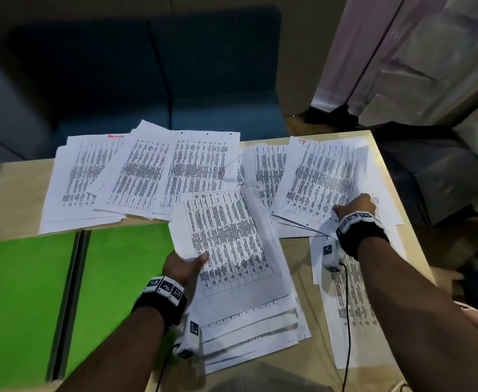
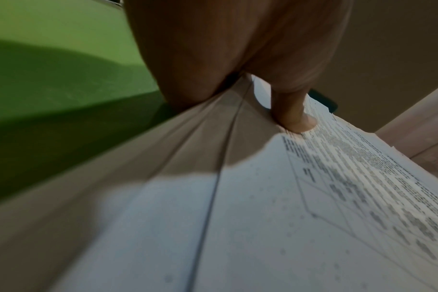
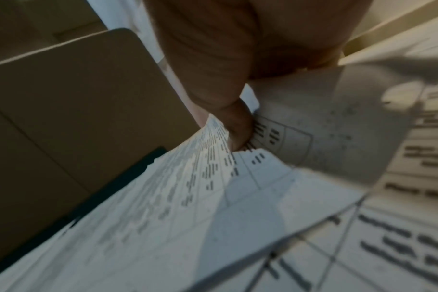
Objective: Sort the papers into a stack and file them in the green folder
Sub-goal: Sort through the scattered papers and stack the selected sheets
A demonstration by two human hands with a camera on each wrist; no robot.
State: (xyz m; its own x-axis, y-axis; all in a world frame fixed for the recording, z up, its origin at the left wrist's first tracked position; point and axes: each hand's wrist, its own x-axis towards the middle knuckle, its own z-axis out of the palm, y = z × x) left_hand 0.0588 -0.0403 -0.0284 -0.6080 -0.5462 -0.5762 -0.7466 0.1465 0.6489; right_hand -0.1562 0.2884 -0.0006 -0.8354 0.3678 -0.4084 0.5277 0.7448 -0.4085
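Printed table sheets lie scattered over a wooden table (image 1: 11, 182). The green folder (image 1: 34, 292) lies open at the near left. My left hand (image 1: 182, 265) pinches the left edge of a loose stack of sheets (image 1: 232, 250) beside the folder, thumb on top, which the left wrist view shows on the stack of sheets (image 2: 275, 207). My right hand (image 1: 355, 206) grips the near corner of a sheet pile (image 1: 322, 176) at the right; in the right wrist view the thumb presses on the sheet pile (image 3: 188, 207).
More sheets (image 1: 136, 171) fan out along the far edge of the table. Another sheet (image 1: 348, 306) lies under my right forearm. A black cable (image 1: 347, 321) runs from the right wrist. A dark blue sofa (image 1: 147, 66) stands beyond the table.
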